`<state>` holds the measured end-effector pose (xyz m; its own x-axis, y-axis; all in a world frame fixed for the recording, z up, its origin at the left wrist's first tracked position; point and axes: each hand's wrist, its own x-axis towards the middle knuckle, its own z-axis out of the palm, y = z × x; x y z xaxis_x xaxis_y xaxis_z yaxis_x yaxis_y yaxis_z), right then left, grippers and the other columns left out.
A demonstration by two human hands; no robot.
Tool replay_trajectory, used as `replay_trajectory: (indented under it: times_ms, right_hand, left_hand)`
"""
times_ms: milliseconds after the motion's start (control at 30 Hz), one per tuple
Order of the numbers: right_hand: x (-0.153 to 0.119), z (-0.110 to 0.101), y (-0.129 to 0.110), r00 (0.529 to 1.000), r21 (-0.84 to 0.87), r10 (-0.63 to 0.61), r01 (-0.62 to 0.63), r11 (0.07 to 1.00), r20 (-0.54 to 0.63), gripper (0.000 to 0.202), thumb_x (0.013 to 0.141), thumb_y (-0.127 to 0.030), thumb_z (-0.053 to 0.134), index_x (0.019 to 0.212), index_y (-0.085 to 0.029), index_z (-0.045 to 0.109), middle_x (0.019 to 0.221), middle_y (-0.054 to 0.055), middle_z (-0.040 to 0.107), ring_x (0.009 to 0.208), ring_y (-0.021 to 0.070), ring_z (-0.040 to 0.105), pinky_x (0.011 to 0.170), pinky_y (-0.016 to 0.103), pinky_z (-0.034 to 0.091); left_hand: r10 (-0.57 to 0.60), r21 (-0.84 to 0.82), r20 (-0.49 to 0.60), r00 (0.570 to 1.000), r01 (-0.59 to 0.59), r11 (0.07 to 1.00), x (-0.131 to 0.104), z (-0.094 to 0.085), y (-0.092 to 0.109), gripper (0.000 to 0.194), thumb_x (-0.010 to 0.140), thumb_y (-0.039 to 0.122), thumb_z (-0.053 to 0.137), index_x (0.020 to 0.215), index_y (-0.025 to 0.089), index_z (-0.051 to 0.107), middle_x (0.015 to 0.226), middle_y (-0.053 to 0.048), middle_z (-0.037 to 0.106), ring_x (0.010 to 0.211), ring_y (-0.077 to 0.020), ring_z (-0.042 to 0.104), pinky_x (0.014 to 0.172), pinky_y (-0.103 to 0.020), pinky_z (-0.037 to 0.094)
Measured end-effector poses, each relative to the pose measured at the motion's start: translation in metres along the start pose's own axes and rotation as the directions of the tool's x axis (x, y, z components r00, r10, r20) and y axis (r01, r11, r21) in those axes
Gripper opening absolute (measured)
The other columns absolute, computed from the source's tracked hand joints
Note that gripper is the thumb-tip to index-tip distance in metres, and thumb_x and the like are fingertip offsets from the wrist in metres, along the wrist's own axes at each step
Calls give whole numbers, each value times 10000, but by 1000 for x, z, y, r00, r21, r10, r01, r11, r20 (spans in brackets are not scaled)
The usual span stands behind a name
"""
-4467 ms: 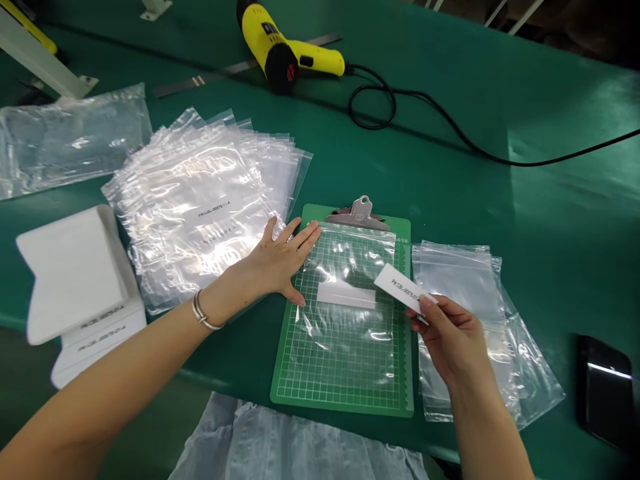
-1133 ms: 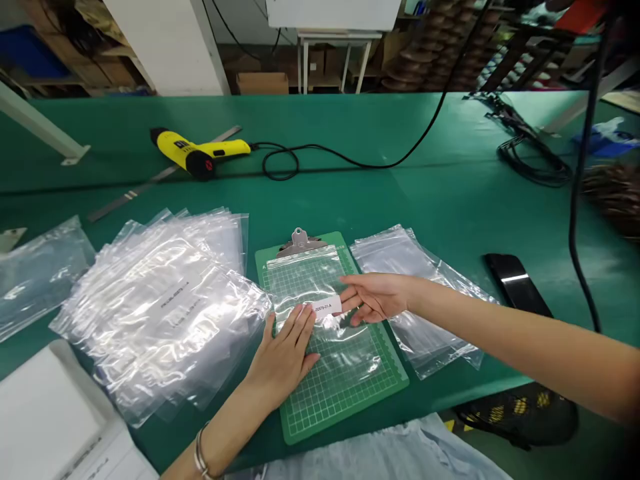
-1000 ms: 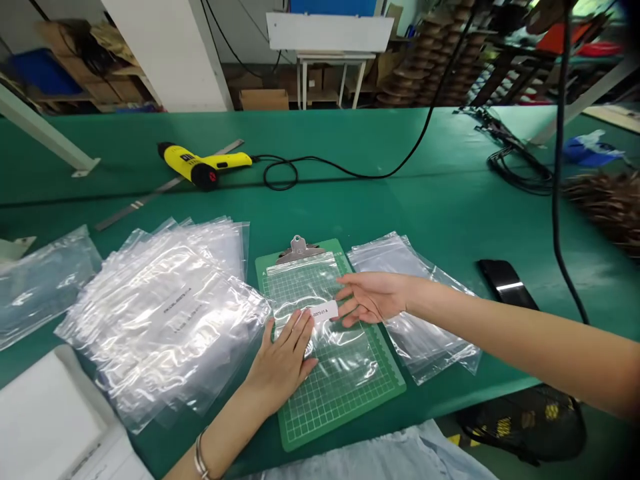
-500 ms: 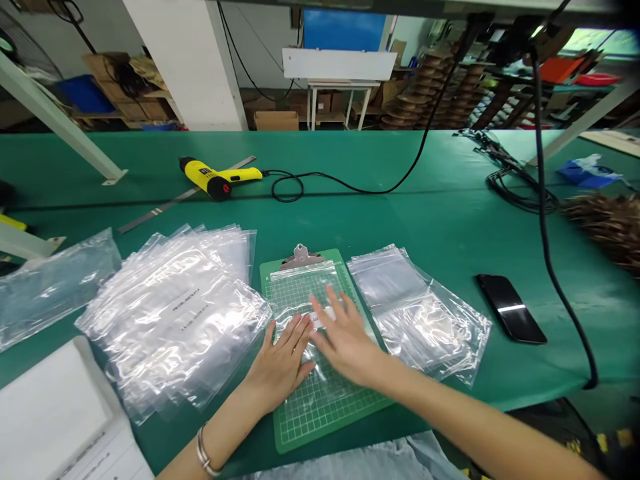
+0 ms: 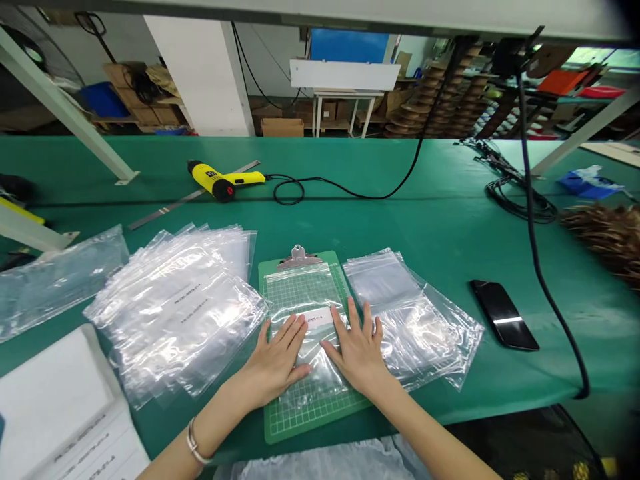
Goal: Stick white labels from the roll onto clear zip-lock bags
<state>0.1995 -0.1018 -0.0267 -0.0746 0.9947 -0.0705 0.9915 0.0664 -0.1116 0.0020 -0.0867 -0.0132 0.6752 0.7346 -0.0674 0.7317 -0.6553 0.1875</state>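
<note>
A clear zip bag lies flat on a green gridded clipboard, its top edge at the metal clip. Across the bag's middle sits a white printed label. My left hand rests flat on the bag's left part, fingertips by the label's left end. On the other side my right hand lies with fingers spread over the bag's right edge, thumb just below the label. Labelled clear bags are fanned out to the left. More clear bags are stacked close to my right hand.
A yellow heat gun lies behind on a steel ruler. Label sheets are at the front left. A black phone and a hanging black cable are on the right. Coiled cables lie farther back.
My right hand has moved right, off the label, and spread onto the bag's right edge, so the label shows more. My left hand stays on the bag. The view has tilted slightly.
</note>
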Motion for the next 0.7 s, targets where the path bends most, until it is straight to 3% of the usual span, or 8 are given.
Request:
replay_trajectory:
  times_ms: [100, 200, 267, 367, 467, 533, 600, 700]
  right_hand:
    - [-4, 3, -2, 1000, -15, -4, 4, 1000, -14, 623, 843, -511, 435, 1389, -261, 270, 1483, 129, 154, 1324, 424, 62, 994, 620, 183]
    - [-12, 8, -2, 996, -40, -39, 36, 999, -77, 610, 846, -504, 426, 1381, -239, 301, 1476, 138, 180, 1320, 431, 85, 990, 616, 193]
    - [-17, 13, 0, 990, -60, -58, 51, 997, -128, 591, 848, -503, 416, 1369, -238, 329, 1470, 142, 199, 1316, 434, 105, 982, 613, 213]
    - [-23, 20, 3, 974, -63, -94, 82, 995, -205, 592, 867, -509, 355, 1381, -220, 299, 1457, 149, 234, 1312, 430, 138, 973, 602, 244]
    - [-24, 23, 8, 950, -5, -116, 120, 993, -291, 606, 897, -471, 286, 1425, -239, 101, 1450, 157, 235, 1304, 419, 181, 936, 590, 310]
    - [-23, 22, 16, 940, 58, -93, 118, 991, -329, 582, 912, -429, 253, 1419, -300, -3, 1455, 149, 204, 1292, 422, 214, 871, 585, 379]
    - [-22, 19, 26, 927, 111, -76, 124, 986, -366, 558, 914, -388, 251, 1410, -339, -2, 1462, 135, 157, 1286, 423, 227, 843, 578, 409]
    - [-19, 15, 44, 903, 132, -89, 158, 979, -421, 538, 907, -362, 273, 1408, -325, 82, 1462, 134, 116, 1271, 430, 258, 874, 583, 395]
  left_hand:
    - [-188, -63, -69, 980, 183, 981, 21, -21, -16, 392, 926, 449, 286, 1204, 252, 480, 1147, -60, 584, 1093, -246, 480, 970, -528, 263]
    - [-434, -54, -201, 878, 433, 900, 48, -30, -37, 347, 917, 378, 349, 1122, 160, 524, 1084, -154, 542, 1063, -321, 434, 890, -555, 286]
    - [-497, -64, -215, 841, 495, 866, 61, -30, -45, 329, 878, 381, 444, 1055, 123, 547, 1054, -184, 513, 1032, -355, 429, 827, -547, 321]
    - [-488, -101, -177, 855, 478, 873, 66, -34, -46, 203, 820, 358, 560, 868, 163, 591, 985, -119, 546, 1003, -318, 465, 817, -470, 349]
    - [-473, -162, -152, 868, 450, 878, 53, -54, -52, 158, 830, 365, 549, 804, 213, 580, 838, -11, 613, 891, -214, 546, 814, -351, 367]
    - [-528, -199, -162, 833, 497, 845, 34, -76, -70, 176, 847, 393, 509, 817, 229, 566, 751, 33, 629, 778, -169, 579, 783, -302, 378]
    - [-633, -212, -196, 749, 598, 773, 8, -99, -101, 179, 847, 386, 497, 818, 219, 556, 788, 18, 648, 783, -183, 593, 782, -313, 377]
    - [-767, -206, -253, 589, 742, 638, -32, -122, -151, 169, 834, 357, 507, 831, 197, 560, 866, -52, 660, 886, -265, 585, 819, -396, 359]
